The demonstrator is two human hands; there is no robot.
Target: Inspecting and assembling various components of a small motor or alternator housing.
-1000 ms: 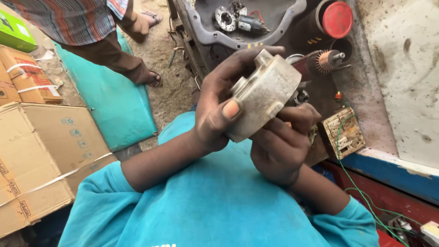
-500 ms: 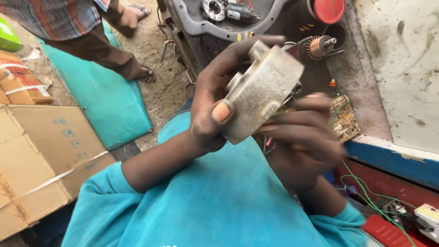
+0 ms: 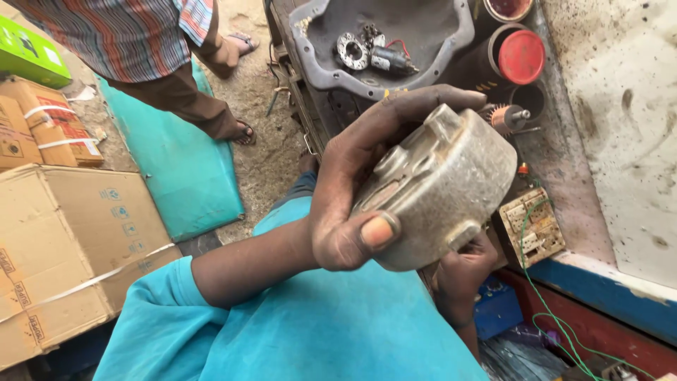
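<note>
A grey, dirty cast-metal motor housing, round with lugs on its upper side, is held up close to the camera. My left hand grips it from the left, fingers curled over the top edge and thumb pressed on the near rim. My right hand is under the housing, mostly hidden by it, and touches its underside. Both forearms come out of teal sleeves.
Behind the housing are a grey tray with small motor parts, a red-capped cylinder, a copper-wound armature and a circuit board with green wire. Cardboard boxes stand at the left beside a teal mat. Another person stands beyond.
The housing has turned and come nearer to the camera. My right hand has dropped from beside it to underneath, where it is mostly hidden. My left hand keeps its grip.
</note>
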